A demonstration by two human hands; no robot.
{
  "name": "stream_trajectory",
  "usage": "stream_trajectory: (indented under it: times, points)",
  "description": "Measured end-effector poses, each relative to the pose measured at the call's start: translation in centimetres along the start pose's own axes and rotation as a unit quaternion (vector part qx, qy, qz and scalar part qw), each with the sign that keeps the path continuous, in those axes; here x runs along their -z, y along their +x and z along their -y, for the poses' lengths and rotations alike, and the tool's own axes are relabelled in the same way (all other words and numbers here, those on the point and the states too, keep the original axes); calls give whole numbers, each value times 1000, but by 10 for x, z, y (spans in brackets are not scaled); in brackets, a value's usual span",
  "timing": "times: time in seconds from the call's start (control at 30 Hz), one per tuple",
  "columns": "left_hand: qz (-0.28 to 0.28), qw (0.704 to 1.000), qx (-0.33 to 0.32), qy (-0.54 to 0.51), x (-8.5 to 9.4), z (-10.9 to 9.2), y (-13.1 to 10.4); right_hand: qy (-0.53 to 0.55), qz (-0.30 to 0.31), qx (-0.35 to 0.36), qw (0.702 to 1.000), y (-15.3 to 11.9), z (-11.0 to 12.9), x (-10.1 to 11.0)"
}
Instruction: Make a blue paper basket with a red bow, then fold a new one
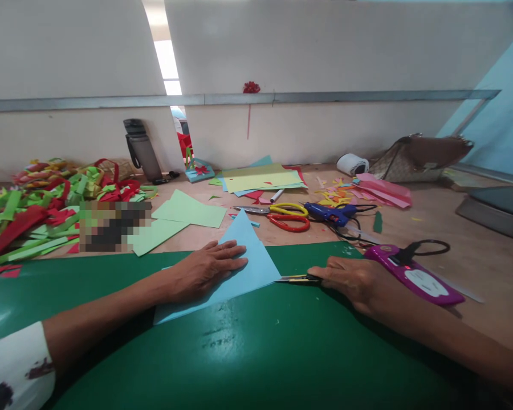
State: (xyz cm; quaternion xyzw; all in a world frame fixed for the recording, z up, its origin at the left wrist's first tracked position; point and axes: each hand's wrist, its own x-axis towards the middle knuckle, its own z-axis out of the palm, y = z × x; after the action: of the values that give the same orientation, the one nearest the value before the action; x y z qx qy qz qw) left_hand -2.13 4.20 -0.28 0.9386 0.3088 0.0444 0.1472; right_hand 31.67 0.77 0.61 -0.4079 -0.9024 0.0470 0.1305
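A light blue sheet of paper (243,273), folded to a triangular point at the top, lies on the green mat (256,353). My left hand (211,267) rests flat on the paper, fingers stretched towards the right. My right hand (346,279) is closed round a utility knife (299,279). The knife's blade points left, and its tip meets the paper's right corner. Whether the blade lies inside the fold I cannot tell. Behind the paper are green paper pieces (192,209) and scissors (288,215) with yellow and red handles.
A blue glue gun (331,213) and a purple power strip (414,276) with a plugged-in cable lie near my right hand. Red and green paper strips (29,222) heap at the left. Behind stand a grey bottle (144,152), stacked paper sheets (260,178) and a handbag (419,159).
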Motion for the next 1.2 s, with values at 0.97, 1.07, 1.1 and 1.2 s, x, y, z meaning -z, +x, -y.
stream_trajectory:
  times: [0.97, 1.07, 1.1, 1.2]
  points:
    - [-3, 1000, -15, 7, -1, 5, 1, -44, 54, 46, 997, 13, 16, 1]
    - [-3, 1000, -14, 11, -1, 4, 0, -45, 60, 46, 996, 15, 18, -2]
    - [-4, 1000, -15, 12, -1, 4, 0, -46, 60, 48, 996, 16, 18, -2]
    - [-5, 1000, -16, 15, -1, 4, 0, -47, 53, 56, 996, 17, 20, -2]
